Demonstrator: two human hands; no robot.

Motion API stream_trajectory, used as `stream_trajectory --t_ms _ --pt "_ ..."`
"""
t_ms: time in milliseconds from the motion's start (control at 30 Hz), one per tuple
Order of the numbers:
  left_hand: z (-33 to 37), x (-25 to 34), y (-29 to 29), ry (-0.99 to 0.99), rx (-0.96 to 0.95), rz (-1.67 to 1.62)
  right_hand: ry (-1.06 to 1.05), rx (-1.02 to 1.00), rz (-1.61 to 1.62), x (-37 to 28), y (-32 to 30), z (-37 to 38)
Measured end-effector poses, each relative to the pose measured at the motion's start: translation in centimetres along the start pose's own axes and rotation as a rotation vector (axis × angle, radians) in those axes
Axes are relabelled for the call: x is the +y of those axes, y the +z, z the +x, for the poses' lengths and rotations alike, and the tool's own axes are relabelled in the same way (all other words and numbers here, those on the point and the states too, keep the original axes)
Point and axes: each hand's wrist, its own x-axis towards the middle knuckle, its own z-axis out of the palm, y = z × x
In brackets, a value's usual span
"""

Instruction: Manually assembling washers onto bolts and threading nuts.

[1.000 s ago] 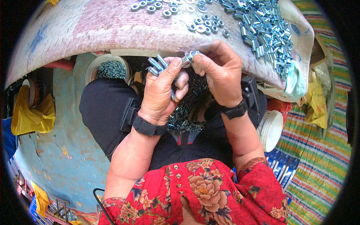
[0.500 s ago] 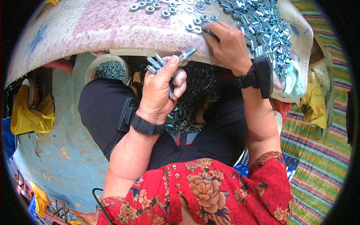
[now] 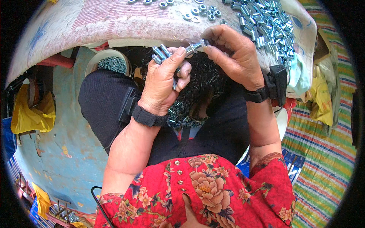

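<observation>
Just below the table (image 3: pixel 114 26) edge, the left hand (image 3: pixel 163 85) grips a bunch of bolts (image 3: pixel 161 53). The right hand (image 3: pixel 235 57) has its fingers (image 3: pixel 215 53) pinching one bolt's tip (image 3: pixel 194 47). Loose nuts (image 3: pixel 266 22) crowd the table's right rim.

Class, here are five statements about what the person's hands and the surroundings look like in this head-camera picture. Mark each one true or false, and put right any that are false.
1. The left hand grips a bunch of metal bolts. True.
2. The right hand lies flat on the table, touching nothing. False: its fingertips pinch a small part at the end of one bolt that the left hand holds out.
3. A heap of silvery sleeves and nuts lies on the cloth-covered table. True.
4. Both wrists are bare. False: each wears a black strap, the right one with a small black box.
5. A round tub of small metal parts sits below the table edge, on the person's left. True.
</observation>
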Motion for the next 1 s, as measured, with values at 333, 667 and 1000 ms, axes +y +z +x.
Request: stream_trajectory --t_ms 333,667,1000 --pt "-0.2 0.0 0.1 0.028 -0.103 0.095 0.144 -0.031 0.087 -0.6 -0.6 -0.8" --pt "-1.5 0.0 0.8 0.046 -0.262 0.181 0.105 0.455 0.522 1.3 0.7 -1.8" --pt "0.3 -0.6 0.3 0.129 -0.066 -0.074 -0.451 -0.237 0.618 -8.3 7.5 -3.7"
